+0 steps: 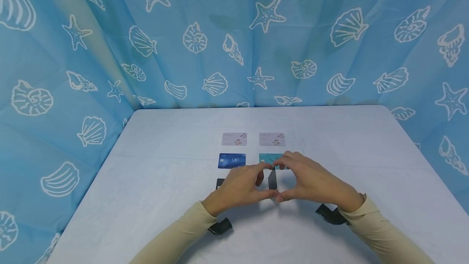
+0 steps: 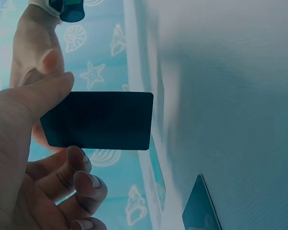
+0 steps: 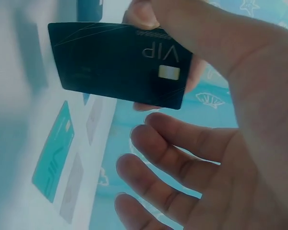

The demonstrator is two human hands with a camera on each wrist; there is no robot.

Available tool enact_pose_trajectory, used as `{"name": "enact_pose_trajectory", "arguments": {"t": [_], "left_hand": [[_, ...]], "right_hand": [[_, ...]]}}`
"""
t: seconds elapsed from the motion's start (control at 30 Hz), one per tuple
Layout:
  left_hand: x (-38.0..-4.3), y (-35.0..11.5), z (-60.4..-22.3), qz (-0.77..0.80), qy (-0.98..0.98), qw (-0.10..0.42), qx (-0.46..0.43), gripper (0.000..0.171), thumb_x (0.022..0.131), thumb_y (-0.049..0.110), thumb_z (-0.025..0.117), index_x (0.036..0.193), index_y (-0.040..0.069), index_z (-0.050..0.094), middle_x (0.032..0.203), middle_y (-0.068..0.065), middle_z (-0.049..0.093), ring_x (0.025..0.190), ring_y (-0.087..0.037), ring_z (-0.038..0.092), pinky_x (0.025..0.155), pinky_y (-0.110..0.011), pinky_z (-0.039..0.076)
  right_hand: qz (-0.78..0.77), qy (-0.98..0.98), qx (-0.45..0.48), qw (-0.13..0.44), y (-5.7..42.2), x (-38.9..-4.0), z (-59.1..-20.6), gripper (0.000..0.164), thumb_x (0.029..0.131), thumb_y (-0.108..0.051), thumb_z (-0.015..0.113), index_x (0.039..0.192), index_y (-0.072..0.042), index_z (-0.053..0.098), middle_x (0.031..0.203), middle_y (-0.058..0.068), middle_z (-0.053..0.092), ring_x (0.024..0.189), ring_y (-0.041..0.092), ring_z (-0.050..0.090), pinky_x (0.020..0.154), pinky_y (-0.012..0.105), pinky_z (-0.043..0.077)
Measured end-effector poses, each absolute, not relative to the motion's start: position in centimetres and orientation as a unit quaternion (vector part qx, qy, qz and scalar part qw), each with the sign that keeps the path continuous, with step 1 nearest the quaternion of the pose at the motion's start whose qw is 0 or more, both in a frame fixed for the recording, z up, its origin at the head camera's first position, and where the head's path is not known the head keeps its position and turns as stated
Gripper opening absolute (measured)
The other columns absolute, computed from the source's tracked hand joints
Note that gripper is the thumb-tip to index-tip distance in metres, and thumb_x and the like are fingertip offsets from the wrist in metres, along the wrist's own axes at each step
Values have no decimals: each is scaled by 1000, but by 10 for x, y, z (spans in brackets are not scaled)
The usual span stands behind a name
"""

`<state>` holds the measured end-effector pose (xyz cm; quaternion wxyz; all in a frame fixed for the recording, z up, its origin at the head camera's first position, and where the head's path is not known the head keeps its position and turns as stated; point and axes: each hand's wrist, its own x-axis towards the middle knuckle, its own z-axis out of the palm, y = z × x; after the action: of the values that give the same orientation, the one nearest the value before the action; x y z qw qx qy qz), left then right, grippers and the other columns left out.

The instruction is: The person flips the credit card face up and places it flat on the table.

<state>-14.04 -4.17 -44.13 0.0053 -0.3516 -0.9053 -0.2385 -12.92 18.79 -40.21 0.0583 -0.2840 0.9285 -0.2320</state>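
My left hand [image 1: 243, 184] pinches a black card [image 2: 103, 120] by its two long edges, thumb on one and index fingertip on the other. The card stands on edge, close above the table. Its plain back faces the left wrist view; the right wrist view shows the other face with silver VIP lettering and a chip. My right hand [image 1: 311, 176] curves around the card's other side, thumb and fingertips near its edges, with a narrow gap below the card in the right wrist view. A teal card [image 1: 266, 158] lies partly behind the right fingertips.
On the white table [image 1: 176, 146] lie a blue VIP card [image 1: 232, 161] and two pale pink cards, one left [image 1: 234, 139] and one right [image 1: 272, 139]. Another dark card [image 1: 219, 182] is mostly hidden by the left hand. A blue shell-print curtain [image 1: 220, 52] hangs behind.
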Motion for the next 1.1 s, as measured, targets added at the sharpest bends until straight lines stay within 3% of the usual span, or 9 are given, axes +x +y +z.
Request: {"name": "enact_pose_trajectory", "arguments": {"t": [0.43, 1.1], "left_hand": [[-142, -44, -438, -247, -904, 8, -349, 63, 88, 61, 74, 136, 22, 60, 78, 8, 62, 57, 0, 43, 51, -16, 34], [-140, -44, -437, -272, -896, 1, -352, 62, 89, 58, 75, 136, 21, 59, 80, 7, 64, 57, 0, 42, 52, -16, 33]], "right_hand": [[-262, 912, -305, 78, 193, -143, -424, 78, 70, -43, 95, 135, -20, 60, 123, 0, 64, 116, 20, 57, 97, 47, 52], [-265, 915, -292, 90, 184, -142, -438, 69, 73, -42, 94, 126, -17, 58, 117, -2, 61, 112, 19, 58, 95, 43, 54]]}}
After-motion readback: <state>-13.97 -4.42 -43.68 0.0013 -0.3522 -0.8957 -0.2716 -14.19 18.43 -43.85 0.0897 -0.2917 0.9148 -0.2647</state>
